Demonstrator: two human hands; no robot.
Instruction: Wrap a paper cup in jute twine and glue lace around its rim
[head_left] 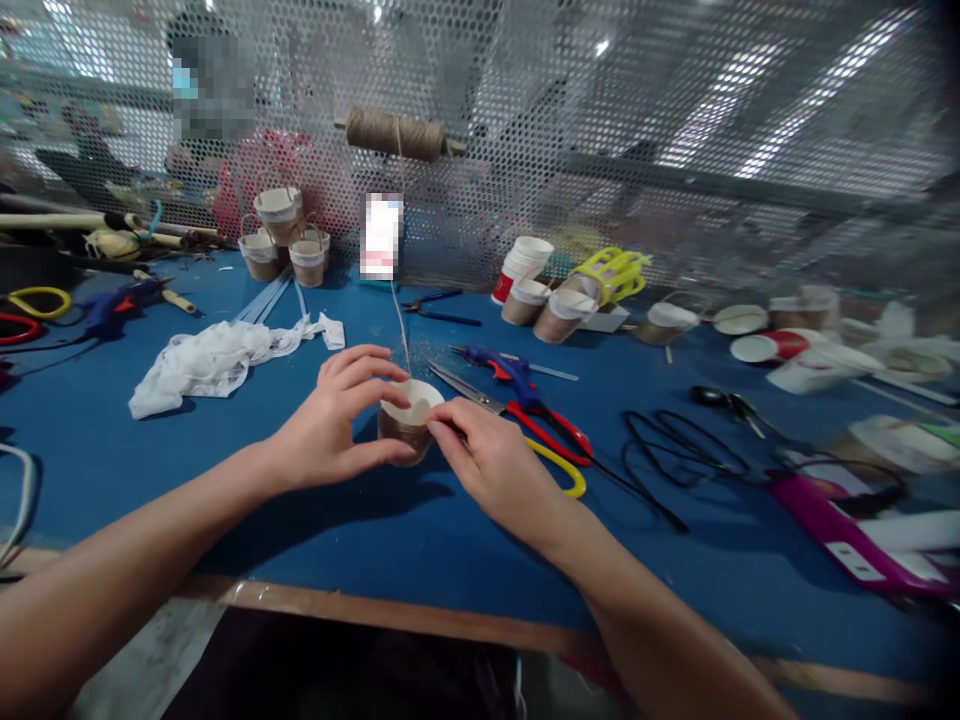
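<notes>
Cup [412, 428], pale inside and brown outside, is over the blue table [465, 570] between two hands: left hand [330, 425] loosely spread around it, right hand [491, 460] with fingertips together beside its rim, gripping what, I can't tell.

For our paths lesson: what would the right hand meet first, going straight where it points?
Probably the brown-sided cup, which the right hand seems to touch, though depth is unclear.
</notes>
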